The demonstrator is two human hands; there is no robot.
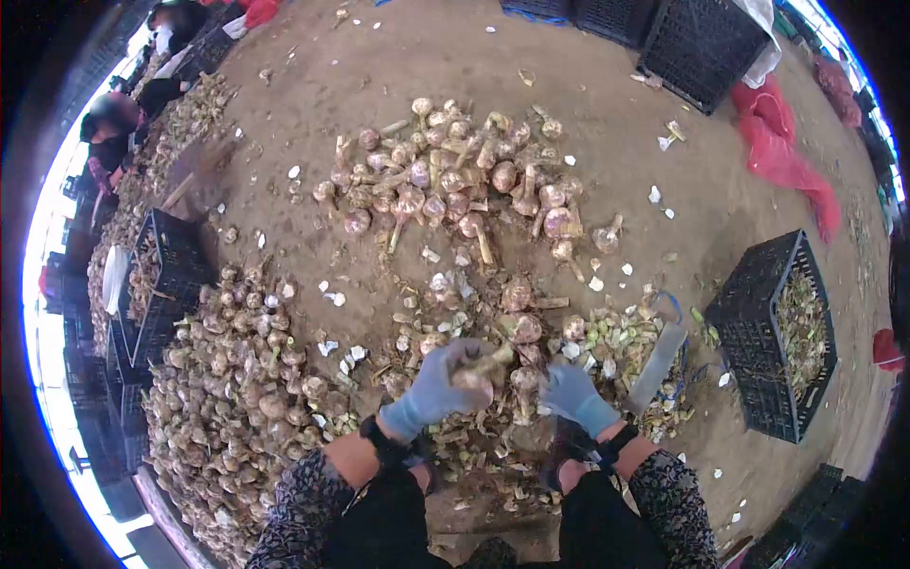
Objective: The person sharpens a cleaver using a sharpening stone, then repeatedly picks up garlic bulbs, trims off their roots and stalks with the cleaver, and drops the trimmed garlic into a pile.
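My left hand (pixel 438 387), in a pale blue glove, is closed around a garlic bulb (pixel 474 383) with its stalk angled up to the right. Across a small gap, my right hand (pixel 574 394), gloved the same way, is close to another garlic bulb (pixel 524 379). Its fingers are blurred, and I cannot make out whether they grip anything. Beyond both hands lie more garlic bulbs with stalks (pixel 518 294). To the right of my right hand, a flat greyish blade-like piece (pixel 657 368) rests on a heap of cut stalks and peel (pixel 611 334).
A big pile of trimmed garlic bulbs (pixel 227 417) spreads on the left; stalked garlic (pixel 445 175) lies ahead. A black crate (pixel 763 351) of scraps stands right, another black crate (pixel 175 275) left. Red netting (pixel 782 156) lies far right. Another person (pixel 114 142) is at upper left.
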